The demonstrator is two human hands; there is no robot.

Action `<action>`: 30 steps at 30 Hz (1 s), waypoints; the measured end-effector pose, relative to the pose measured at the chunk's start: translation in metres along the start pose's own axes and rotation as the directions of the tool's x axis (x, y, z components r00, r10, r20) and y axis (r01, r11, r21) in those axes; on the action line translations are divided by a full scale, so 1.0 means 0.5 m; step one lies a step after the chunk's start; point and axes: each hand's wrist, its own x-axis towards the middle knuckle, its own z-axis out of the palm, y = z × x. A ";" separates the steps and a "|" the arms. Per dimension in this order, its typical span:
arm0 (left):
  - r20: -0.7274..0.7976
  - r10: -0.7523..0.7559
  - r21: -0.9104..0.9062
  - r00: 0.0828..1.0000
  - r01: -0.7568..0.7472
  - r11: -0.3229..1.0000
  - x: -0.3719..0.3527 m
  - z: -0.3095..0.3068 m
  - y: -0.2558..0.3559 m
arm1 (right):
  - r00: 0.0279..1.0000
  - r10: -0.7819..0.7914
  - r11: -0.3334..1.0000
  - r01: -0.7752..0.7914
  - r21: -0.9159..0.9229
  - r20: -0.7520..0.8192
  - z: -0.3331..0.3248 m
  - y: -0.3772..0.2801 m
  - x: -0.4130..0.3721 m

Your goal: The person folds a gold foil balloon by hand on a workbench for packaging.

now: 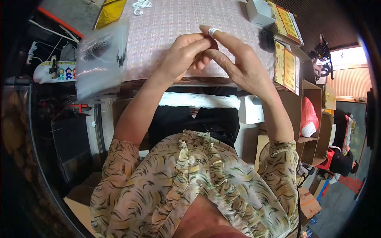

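Observation:
My left hand (188, 54) is above the near part of the cloth-covered table, its fingers curled and pinched together. My right hand (242, 59) meets it from the right, index finger and thumb reaching to the left fingertips. A white band (213, 31), like wound thread or tape, circles the right index finger near its tip. Something small and brownish shows between the fingertips, too hidden to name. Across my lap lies a long bundle of white strings (198, 100), below both hands. A small looped white cord (141, 5) rests at the table's far side.
Clear plastic bags (99, 63) overhang the table's left edge, near a yellow item (111, 12). At the right stand a white box (259, 13), a dark object (266, 39) and printed cartons (286, 65). A red plastic bag (308, 115) sits in an open cardboard box.

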 end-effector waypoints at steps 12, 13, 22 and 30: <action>0.159 0.132 0.746 0.978 -0.206 0.633 0.010 -0.042 0.037 | 0.958 0.210 0.974 -0.222 0.040 0.197 0.011 0.039 0.002; 0.145 0.044 0.671 0.988 -0.131 0.730 0.010 -0.045 0.043 | 0.914 0.242 0.947 -0.295 0.126 0.325 0.006 0.043 0.004; 0.143 0.131 0.325 0.981 -0.172 0.930 -0.028 -0.004 -0.017 | 0.950 0.189 0.407 -0.306 0.861 0.248 -0.001 0.058 0.012; 0.257 0.445 0.697 0.858 -0.484 0.529 -0.049 -0.021 0.066 | 0.954 0.170 0.523 -0.299 0.798 0.246 -0.001 0.061 0.001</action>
